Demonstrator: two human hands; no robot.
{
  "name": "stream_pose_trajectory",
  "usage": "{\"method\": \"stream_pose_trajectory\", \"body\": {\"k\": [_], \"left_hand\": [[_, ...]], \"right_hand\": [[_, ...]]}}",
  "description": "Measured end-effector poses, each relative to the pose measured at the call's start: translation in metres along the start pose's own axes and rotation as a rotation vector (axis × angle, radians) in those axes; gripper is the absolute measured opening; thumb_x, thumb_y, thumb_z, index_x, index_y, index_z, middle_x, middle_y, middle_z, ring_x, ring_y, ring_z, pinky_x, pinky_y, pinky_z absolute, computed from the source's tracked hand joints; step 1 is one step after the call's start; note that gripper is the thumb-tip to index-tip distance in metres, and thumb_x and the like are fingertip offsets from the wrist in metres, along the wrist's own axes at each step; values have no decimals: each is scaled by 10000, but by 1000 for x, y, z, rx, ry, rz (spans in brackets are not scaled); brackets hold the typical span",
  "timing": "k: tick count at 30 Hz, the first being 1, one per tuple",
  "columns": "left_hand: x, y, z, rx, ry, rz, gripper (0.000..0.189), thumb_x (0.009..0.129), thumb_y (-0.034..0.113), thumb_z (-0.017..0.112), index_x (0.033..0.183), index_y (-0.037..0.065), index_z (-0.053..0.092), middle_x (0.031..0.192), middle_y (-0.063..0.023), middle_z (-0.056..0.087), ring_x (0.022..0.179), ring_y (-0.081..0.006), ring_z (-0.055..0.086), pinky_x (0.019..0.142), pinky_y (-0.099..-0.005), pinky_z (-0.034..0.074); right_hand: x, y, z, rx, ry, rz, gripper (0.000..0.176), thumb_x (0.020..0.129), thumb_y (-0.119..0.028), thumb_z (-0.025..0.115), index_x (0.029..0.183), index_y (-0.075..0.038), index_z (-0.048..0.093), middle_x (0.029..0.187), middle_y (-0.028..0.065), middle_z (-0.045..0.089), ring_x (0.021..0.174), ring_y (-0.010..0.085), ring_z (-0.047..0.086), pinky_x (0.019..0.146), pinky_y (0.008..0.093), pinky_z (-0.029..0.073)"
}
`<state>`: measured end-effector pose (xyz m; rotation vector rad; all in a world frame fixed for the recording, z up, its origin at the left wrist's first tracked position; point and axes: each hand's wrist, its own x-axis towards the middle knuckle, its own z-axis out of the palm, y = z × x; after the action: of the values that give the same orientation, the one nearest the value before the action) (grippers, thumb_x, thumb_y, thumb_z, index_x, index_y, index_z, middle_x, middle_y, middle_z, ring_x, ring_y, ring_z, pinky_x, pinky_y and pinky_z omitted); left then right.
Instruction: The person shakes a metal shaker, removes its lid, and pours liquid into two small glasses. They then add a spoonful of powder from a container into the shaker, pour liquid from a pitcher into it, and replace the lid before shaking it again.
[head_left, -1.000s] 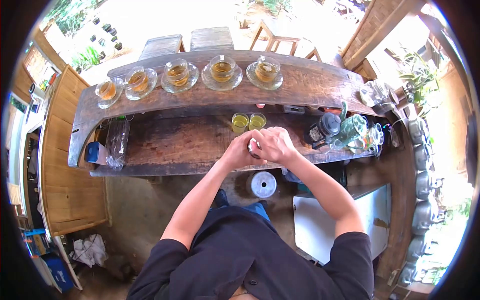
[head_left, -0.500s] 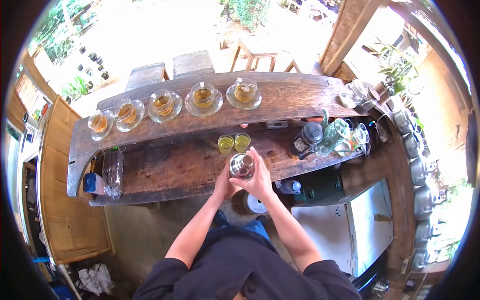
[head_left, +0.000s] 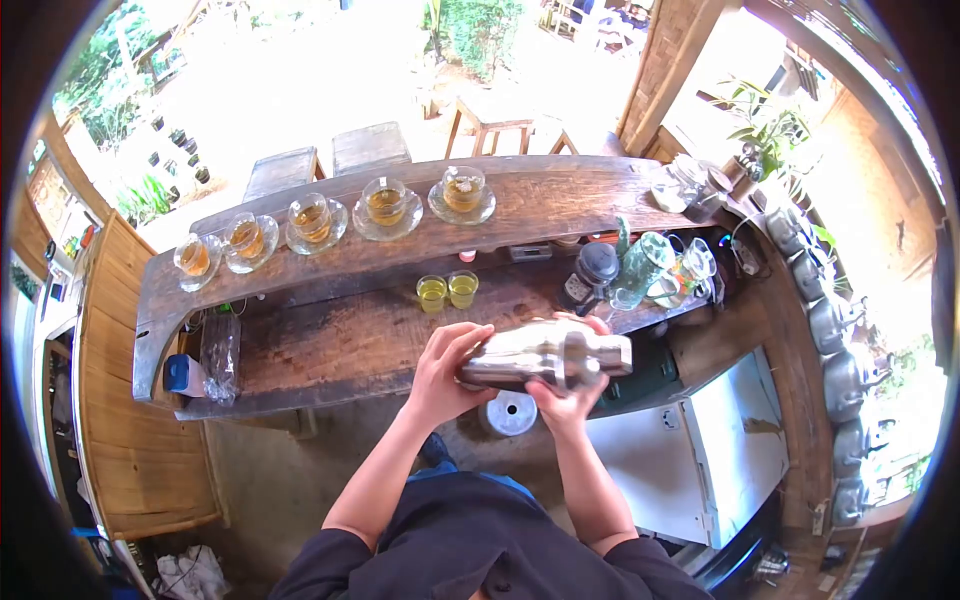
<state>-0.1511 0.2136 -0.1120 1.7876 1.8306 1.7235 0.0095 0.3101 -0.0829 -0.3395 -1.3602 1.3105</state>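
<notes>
A shiny metal cocktail shaker (head_left: 525, 352) lies sideways in the air between my two hands, its cap end pointing right and blurred by motion. My left hand (head_left: 447, 372) grips the base end. Around the shoulder and cap end, my right hand (head_left: 570, 400) is wrapped, with the thumb underneath. Just beyond the shaker, two small glasses of yellow-green liquid, a left glass (head_left: 431, 293) and a right glass (head_left: 462, 289), stand side by side on the lower wooden counter (head_left: 330, 330).
Several glass cups of amber tea on saucers, one here (head_left: 386, 202), line the raised bar ledge (head_left: 560, 195). Right of the shaker stand a French press (head_left: 590, 275) and a green glass pitcher (head_left: 645, 268). A blue-lidded container (head_left: 183, 374) sits at left; a white fridge (head_left: 735, 450) is low right.
The shaker has gone from upright, cap facing me, to lying sideways with its cap to the right. My hands have spread to its two ends. The view has shifted slightly.
</notes>
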Motion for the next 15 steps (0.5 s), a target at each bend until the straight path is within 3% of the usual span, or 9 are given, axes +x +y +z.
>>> {"method": "stream_pose_trajectory", "body": {"k": [3,4,5,6,8,9,12,13,15], "left_hand": [[5,40,-5,-57,-49,58,916,590,177,968,1409,104,565,1321,-128,602,1209,-315,620,981,-425,557],[4,50,-1,-94,-48,104,934,597,171,985,1417,72,549,1334,-145,590,1229,-296,623,979,-419,574],[-10,41,12,-273,-85,-8,916,626,201,1000,1411,63,549,1352,-150,606,1252,-269,618,1019,-413,548],[-29,25,28,-276,-95,5,916,626,201,1000,1411,63,549,1352,-150,606,1252,-269,618,1019,-413,548],[-68,8,54,-436,-271,-376,938,618,243,1015,1409,55,548,1346,-141,634,1248,-248,624,1051,-406,519],[-78,25,63,-390,-254,-380,945,620,259,1018,1410,47,545,1327,-134,656,1249,-242,627,1075,-404,496],[-50,103,70,-176,-201,-135,898,643,246,1001,1397,51,555,1381,-149,621,1279,-279,611,1059,-425,506],[-39,132,67,-178,-210,-134,898,643,246,1001,1397,51,555,1381,-149,621,1279,-279,611,1059,-425,506],[-11,186,61,-154,-141,212,892,686,268,960,1437,60,525,1379,-166,603,1256,-347,615,1042,-430,517]], "right_hand": [[-15,-30,-3,202,202,-116,1121,658,-358,979,1480,2,307,1374,192,510,1226,307,581,1035,463,504],[-26,-28,-13,199,239,-121,1117,664,-379,977,1479,1,314,1374,191,505,1228,309,580,1035,462,505],[-37,-15,-32,1,200,-109,1098,673,-386,971,1476,-1,329,1365,167,507,1236,278,567,1043,436,499],[-45,-18,-42,-177,105,-46,1070,673,-298,980,1474,9,342,1357,144,515,1239,241,555,1048,411,493],[-63,-25,-45,-20,157,375,1033,682,-167,970,1485,0,343,1338,119,532,1233,206,550,1051,389,486],[-77,-3,-71,-211,148,311,997,698,-71,944,1495,-18,345,1319,109,549,1222,200,561,1048,384,487],[-76,-66,-98,66,298,191,977,716,-97,934,1496,-38,348,1334,132,558,1256,220,553,1046,367,491],[-75,-100,-106,8,274,16,1001,727,-232,933,1511,-75,331,1349,121,544,1250,250,560,1047,404,496],[-63,-171,-99,32,239,-299,1062,755,-435,908,1548,-146,263,1415,119,489,1262,320,554,1050,488,502]]}}
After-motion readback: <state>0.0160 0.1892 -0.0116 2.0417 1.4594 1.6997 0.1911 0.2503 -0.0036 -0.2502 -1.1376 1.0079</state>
